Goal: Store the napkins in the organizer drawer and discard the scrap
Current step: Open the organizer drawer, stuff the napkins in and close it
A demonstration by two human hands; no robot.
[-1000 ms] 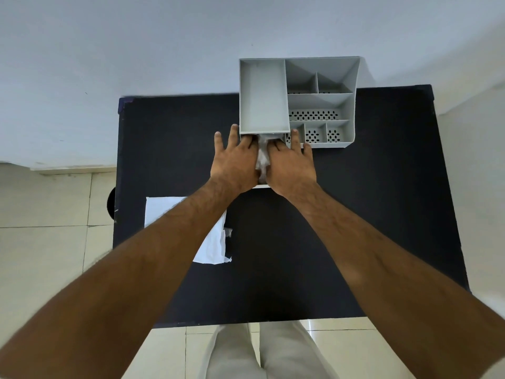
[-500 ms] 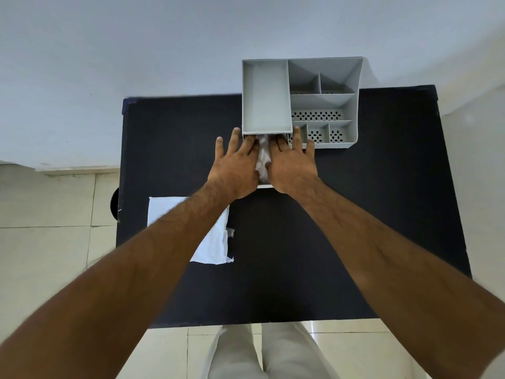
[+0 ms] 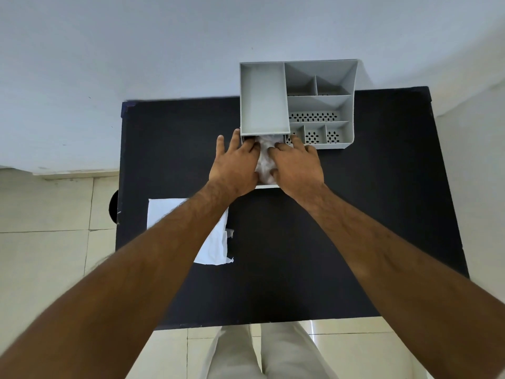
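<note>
A grey organizer (image 3: 319, 105) stands at the far edge of the black table (image 3: 355, 214). Its drawer (image 3: 269, 185) is pulled out toward me below the big left compartment. White crumpled napkins (image 3: 263, 160) lie in the drawer. My left hand (image 3: 235, 165) and my right hand (image 3: 296, 165) press on them from either side, fingers reaching the organizer's front, thumbs against the wad. A small white scrap (image 3: 230, 233) lies beside a flat white sheet (image 3: 164, 212) on the table's left, partly hidden by my left forearm.
The organizer's small compartments (image 3: 314, 135) with perforated bottoms hold nothing. A pale wall rises behind the table. Tiled floor (image 3: 49, 242) shows left of and below the table. A dark round object (image 3: 113, 206) sits by the table's left edge.
Both hands stay on the napkins in the drawer. The fingers have spread slightly apart, so more of the white wad shows between them.
</note>
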